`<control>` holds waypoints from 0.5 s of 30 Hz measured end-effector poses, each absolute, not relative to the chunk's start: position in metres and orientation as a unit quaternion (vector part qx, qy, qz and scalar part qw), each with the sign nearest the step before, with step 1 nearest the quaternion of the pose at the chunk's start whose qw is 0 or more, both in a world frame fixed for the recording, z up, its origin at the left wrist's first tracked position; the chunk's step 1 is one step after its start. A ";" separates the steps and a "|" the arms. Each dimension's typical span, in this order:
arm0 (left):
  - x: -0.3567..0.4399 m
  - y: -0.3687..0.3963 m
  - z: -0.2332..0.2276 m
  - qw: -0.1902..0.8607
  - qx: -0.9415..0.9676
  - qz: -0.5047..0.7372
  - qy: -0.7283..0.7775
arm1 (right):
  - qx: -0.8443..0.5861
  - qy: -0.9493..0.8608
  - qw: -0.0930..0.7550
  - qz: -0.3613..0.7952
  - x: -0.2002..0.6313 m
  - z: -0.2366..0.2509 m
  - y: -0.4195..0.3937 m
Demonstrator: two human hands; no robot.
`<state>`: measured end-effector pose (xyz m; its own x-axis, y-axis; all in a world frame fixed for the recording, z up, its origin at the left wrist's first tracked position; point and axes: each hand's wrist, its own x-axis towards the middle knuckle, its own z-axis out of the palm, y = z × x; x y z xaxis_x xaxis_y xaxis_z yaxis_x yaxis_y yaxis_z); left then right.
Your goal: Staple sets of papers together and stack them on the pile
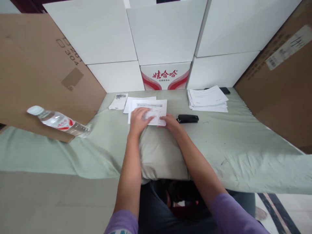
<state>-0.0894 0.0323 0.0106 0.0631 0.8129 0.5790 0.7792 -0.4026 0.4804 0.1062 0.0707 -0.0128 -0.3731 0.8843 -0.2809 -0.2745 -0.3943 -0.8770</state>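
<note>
A printed sheet of paper (158, 110) lies in front of me, slightly askew over other sheets. My left hand (139, 119) rests on its left part, fingers stretched out and spread. At the lower right corner, my right hand (170, 122) grips the sheet's edge, thumb on top and the other fingers mostly hidden. Just right of that hand is a black stapler (187, 119), lying on the cloth and held by neither hand. More white sheets (141, 99) stick out behind the printed one.
A thick paper stack (208, 99) lies at the back right, a dark phone-like object (224, 90) behind it. A small white packet (118, 101) sits at the back left. A water bottle (60, 122) leans left. White boxes (165, 35) and brown cardboard (280, 84) wall the cloth-covered table.
</note>
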 end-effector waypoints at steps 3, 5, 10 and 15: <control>-0.114 0.048 -0.005 0.023 0.544 0.541 0.641 | -0.362 -0.469 0.447 0.670 0.105 -0.014 0.073; -0.128 0.060 -0.019 0.138 0.443 0.596 0.656 | -0.321 -0.542 0.461 0.625 0.107 -0.010 0.072; -0.131 0.079 -0.037 0.295 0.450 0.652 0.533 | -0.339 -0.655 0.424 0.526 0.121 0.004 0.067; -0.117 0.077 -0.027 0.322 0.498 0.658 0.464 | -0.388 -0.652 0.433 0.486 0.131 0.005 0.066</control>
<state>-0.1168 0.0773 -0.0270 -0.2969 0.8860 0.3563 0.0382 -0.3618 0.9315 0.1315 0.0662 0.0052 -0.3234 0.9275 0.1876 0.0848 0.2258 -0.9705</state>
